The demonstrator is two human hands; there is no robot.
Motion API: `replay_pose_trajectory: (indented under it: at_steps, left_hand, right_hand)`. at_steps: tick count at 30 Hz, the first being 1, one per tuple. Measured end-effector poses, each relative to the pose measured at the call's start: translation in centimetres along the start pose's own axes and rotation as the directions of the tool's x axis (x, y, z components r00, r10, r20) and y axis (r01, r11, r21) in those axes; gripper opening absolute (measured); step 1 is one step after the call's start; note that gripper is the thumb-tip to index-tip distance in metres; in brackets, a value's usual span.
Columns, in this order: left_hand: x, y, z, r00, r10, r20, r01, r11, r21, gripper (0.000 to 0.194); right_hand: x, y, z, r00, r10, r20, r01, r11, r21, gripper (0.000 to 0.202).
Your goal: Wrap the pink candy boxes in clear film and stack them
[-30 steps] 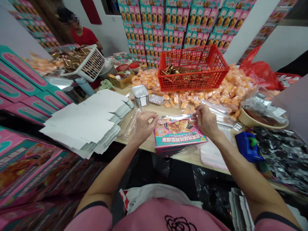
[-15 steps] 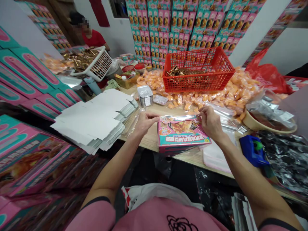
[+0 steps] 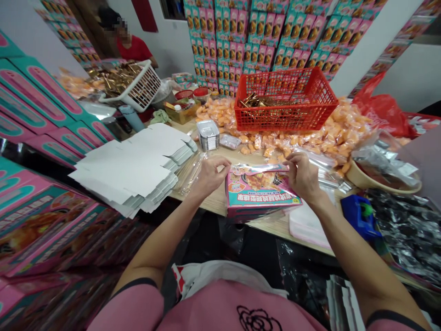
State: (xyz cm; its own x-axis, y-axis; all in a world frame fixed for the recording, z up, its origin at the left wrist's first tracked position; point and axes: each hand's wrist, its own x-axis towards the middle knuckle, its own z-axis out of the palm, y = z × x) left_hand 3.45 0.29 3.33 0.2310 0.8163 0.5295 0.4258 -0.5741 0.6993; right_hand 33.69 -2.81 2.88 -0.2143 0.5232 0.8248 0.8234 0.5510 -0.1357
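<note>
A pink and teal printed box (image 3: 263, 200) sits at the table's front edge, wrapped in a clear plastic bag (image 3: 258, 168) whose film shines along the box's far edge. At the box's far left corner, my left hand (image 3: 212, 174) pinches the film between thumb and fingertips. My right hand (image 3: 303, 174) is closed on the film at the far right corner, knuckles up. Beyond the left hand stands a stack of foil trays (image 3: 208, 135). A pile of clear bags (image 3: 312, 223) lies under and beside the right forearm.
White flattened cartons (image 3: 127, 165) are stacked at left. A red basket (image 3: 285, 118) holding gold packets stands among orange bagged pieces (image 3: 330, 138). At right are a blue tape dispenser (image 3: 360, 218) and a tan bowl (image 3: 361, 177). A person in red (image 3: 134, 48) is at the back left.
Both hands keep their grip at the box's far corners. My left fingers have curled in a little more. The view has shifted slightly; the box stays in place.
</note>
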Motion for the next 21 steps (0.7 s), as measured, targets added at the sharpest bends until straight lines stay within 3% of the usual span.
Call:
replay_pose_trajectory:
  at_steps: [11,16,21]
  left_hand:
    - [-0.39,-0.03,0.35,0.99,0.139,0.011,-0.138,0.966,0.22,0.017]
    - [-0.44,-0.42,0.65,0.991,0.122,0.048,-0.131,0.946,0.297,0.015]
    - [-0.43,-0.59,0.84,0.991,0.116,0.061,-0.13,0.93,0.343,0.014]
  right_hand:
    - [0.07,-0.45,-0.68,0.987,-0.13,-0.095,0.133,0.991,0.022,0.007]
    - [-0.06,-0.57,-0.94,0.995,-0.083,-0.048,0.085,0.996,0.034,0.007]
    - [-0.06,-0.5,-1.02,0.984,-0.156,-0.088,0.161,0.986,0.049,0.012]
